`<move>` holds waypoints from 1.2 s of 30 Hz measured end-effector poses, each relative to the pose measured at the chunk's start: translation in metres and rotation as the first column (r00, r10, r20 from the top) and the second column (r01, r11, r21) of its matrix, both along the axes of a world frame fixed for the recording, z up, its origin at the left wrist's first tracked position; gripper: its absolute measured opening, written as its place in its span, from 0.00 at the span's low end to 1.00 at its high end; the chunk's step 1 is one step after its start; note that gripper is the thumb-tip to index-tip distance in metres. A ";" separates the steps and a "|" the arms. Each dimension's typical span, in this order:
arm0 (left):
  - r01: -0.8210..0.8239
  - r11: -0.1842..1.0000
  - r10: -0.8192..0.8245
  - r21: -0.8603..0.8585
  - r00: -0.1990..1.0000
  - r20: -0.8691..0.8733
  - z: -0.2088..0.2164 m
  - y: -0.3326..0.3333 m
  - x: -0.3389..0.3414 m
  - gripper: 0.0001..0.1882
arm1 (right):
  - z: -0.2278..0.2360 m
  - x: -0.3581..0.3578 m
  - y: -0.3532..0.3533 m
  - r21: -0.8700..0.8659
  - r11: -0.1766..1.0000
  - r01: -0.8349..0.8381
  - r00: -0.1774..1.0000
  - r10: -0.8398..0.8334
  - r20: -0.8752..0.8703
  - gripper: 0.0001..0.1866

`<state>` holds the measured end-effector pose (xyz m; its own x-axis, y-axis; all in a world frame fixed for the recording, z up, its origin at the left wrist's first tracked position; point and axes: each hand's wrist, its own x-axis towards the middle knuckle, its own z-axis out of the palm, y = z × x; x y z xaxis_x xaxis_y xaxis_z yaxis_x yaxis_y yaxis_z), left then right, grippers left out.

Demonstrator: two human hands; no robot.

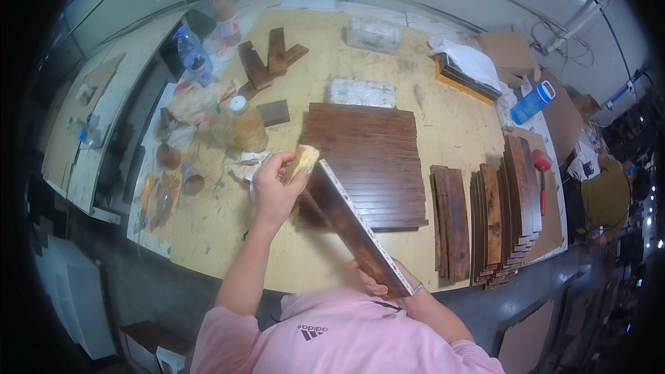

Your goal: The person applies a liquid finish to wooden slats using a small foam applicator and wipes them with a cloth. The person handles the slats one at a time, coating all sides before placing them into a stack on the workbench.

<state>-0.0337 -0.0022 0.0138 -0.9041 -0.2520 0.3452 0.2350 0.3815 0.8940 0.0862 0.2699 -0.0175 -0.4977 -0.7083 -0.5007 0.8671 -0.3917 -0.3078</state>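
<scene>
My left hand is closed around a yellowish sponge-like pad, beside the far end of a long, dark brown wooden board. The board slants across in front of me, with a pale, speckled narrow edge facing up. Its near end rests in my right hand, the fingers wrapped round it close to my body. Whether the pad touches the board is hard to tell. Behind the board lies a broad row of dark brown strips, packed side by side on the table.
Stacked brown boards and a red-headed mallet lie on the right, a blue bottle beyond. Left are a jar of amber liquid, plastic bottles and crumpled cloth. Wrapped blocks sit farther back. Another person is far right.
</scene>
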 end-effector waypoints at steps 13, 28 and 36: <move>-0.195 0.766 0.379 -0.612 0.906 0.186 -0.072 -0.108 0.026 0.23 | -0.024 0.001 0.020 -0.263 0.957 0.123 0.992 -0.121 0.026 0.26; -0.060 0.573 0.268 -0.817 0.956 0.118 -0.081 -0.064 -0.035 0.22 | 0.029 -0.030 0.034 -0.116 0.971 0.207 0.882 -0.237 -0.408 0.34; 0.391 0.822 -0.410 0.414 0.911 -0.045 0.051 0.085 -0.014 0.22 | -0.003 -0.071 0.047 0.073 0.928 0.364 0.887 -0.322 -0.331 0.25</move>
